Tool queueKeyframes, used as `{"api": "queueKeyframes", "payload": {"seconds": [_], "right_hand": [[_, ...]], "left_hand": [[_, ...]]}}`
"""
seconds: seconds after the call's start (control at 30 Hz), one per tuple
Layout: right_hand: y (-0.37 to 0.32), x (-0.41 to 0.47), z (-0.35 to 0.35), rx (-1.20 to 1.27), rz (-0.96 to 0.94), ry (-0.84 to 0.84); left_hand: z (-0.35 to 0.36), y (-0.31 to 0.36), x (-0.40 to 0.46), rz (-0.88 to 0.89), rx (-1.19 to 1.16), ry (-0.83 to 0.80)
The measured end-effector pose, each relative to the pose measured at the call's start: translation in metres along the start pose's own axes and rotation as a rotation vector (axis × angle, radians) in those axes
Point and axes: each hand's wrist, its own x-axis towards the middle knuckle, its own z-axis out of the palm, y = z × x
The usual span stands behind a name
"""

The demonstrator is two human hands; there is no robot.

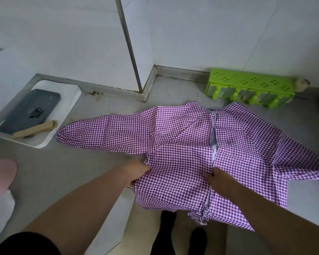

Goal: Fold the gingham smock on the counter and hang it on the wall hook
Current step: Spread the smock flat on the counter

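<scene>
A purple gingham smock (pixel 191 144) lies spread on the gray counter (pixel 63 162), its bottom hanging over the edge. The left hand (pixel 138 171) grips its side edge. The right hand (pixel 215 176) pinches the middle opening. A white tray (pixel 66 100) sits to the left, a green rack (pixel 250 87) behind.

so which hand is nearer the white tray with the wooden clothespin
Left. The left hand grips the purple gingham smock's edge, right of the white tray; the right hand is farther right, at its centre opening.

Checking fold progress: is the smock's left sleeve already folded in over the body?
No, the smock lies spread on the counter, its sleeve stretched out toward the white tray.
</scene>
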Motion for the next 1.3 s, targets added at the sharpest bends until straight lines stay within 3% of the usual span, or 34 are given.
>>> {"api": "queueKeyframes", "payload": {"seconds": [0.17, 0.27, 0.33, 0.43, 0.57, 0.63, 0.77, 0.9, 1.0, 1.23, 1.3], "right_hand": [[0.006, 0.0, 0.002, -0.08, -0.042, -0.013], [0.008, 0.001, 0.004, -0.138, -0.07, -0.029], [0.008, 0.001, 0.006, -0.159, -0.069, -0.022], [0.009, -0.001, 0.007, -0.167, -0.072, -0.007], [0.014, -0.002, 0.004, -0.238, -0.161, 0.024], [0.022, 0.0, 0.004, -0.3, -0.225, 0.031], [0.039, 0.002, -0.001, -0.552, -0.477, 0.008], [0.05, 0.002, -0.005, -0.911, -0.86, 0.018], [0.055, 0.005, -0.008, -0.988, -0.898, -0.084], [0.043, -0.005, -0.007, -0.965, -0.895, -0.087], [0.033, -0.008, -0.004, -0.974, -0.968, -0.023]], "left_hand": [[-0.002, -0.003, 0.016, 0.253, 0.385, 0.316], [-0.002, -0.005, 0.015, 0.719, 1.012, 0.565], [-0.002, -0.002, 0.019, 0.899, 1.238, 0.458], [-0.002, 0.003, 0.032, 0.63, 1.349, 0.213], [-0.011, 0.006, 0.045, 0.398, 1.476, 0.214], [-0.013, 0.016, 0.044, 0.435, 1.507, 0.242], [0.013, 0.033, 0.041, 0.701, 1.563, 0.201], [0.042, 0.04, 0.042, 0.524, 1.652, 0.098], [0.051, 0.052, 0.038, 0.444, 1.656, 0.075], [0.06, 0.065, 0.031, 0.384, 1.726, 0.057], [0.061, 0.066, 0.03, 0.372, 1.746, 0.051]]}}
